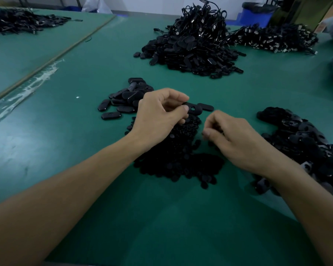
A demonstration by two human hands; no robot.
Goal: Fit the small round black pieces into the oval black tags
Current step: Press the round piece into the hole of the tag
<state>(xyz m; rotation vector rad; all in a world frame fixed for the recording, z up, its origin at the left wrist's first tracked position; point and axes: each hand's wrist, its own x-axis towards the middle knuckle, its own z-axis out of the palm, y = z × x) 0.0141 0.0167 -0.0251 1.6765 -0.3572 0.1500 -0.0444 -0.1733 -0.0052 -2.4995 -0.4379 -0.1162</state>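
The oval tag (193, 108) pinched in the left hand (158, 116) looks like hard black plastic, smooth, with a soft shine on top. The small round pieces (177, 162) heaped under both hands are black too, but dull, a bit like rubber. The loose tags (123, 98) just left of the left hand are smooth plastic with a little gleam. The heaped tags (306, 135) right of the right hand (236, 143) look shinier. The far pile (192, 52) past the hands has black cords with bright metal ends (200, 33). The table cover (85, 150) is green, dull and smooth. Far left of the left hand, clear tape (27, 89) is shiny and wrinkled
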